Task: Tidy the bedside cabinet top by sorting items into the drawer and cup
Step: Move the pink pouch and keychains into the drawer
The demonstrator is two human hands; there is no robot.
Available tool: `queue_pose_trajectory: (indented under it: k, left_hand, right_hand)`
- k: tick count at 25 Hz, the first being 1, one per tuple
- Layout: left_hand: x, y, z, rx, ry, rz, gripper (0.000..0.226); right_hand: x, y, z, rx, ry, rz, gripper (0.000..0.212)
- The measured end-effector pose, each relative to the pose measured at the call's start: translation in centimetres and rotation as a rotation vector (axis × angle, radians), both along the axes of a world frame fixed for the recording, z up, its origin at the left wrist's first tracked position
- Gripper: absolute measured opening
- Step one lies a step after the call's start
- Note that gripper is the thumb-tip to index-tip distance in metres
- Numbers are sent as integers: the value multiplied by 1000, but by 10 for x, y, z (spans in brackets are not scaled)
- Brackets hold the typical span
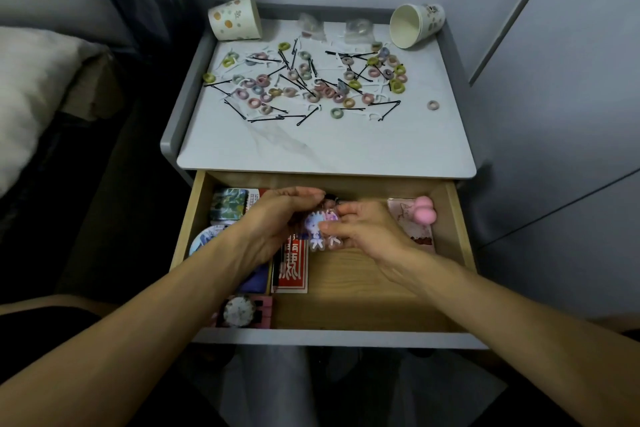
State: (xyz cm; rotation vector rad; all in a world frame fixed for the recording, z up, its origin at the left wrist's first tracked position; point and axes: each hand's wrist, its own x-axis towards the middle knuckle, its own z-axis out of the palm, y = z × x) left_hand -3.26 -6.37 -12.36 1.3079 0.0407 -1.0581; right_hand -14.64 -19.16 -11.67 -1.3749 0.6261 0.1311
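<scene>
So left hand (pixel 273 222) and right hand (pixel 367 232) sit in the open wooden drawer (pixel 346 298) (near its back). Both pinch a clear acrylic cartoon charm (pixel 320 230).

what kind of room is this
Probably a bedroom, right by the bed: white bedding lies at the left, beside a small grey cabinet whose drawer is open, and hair ties and bobby pins litter its top.

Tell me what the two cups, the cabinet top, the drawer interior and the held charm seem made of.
Dotted cup and tipped cup: likely matte paper, thin rolled rims. Cabinet top: white, grey-veined, faint sheen; marble or imitation. Drawer: pale wood grain, perhaps veneer. Charm: clear glossy plastic, likely acrylic, see-through edge.
</scene>
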Motion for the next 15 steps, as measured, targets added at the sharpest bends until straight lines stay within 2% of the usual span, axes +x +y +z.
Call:
queue_pose_trajectory:
  k: [2,5,9,11,15]
  left_hand:
    - [7,2,0,115,-131,-96,14]
    - [13,-5,2,355,-521,-346,29]
    - [16,-13,-5,589,-965,-702,37]
    - [16,-16,-11,597,-1050,-743,35]
    - [18,-18,-20,604,-1094,-763,30]
  right_hand:
    - [-3,8,-5,-26,32,26,17]
    - [-8,18,-20,-115,103,106,9]
    - [-4,25,-42,-228,266,177,17]
    - [0,24,-49,-252,300,181,20]
    - [4,18,-60,-253,314,153,23]
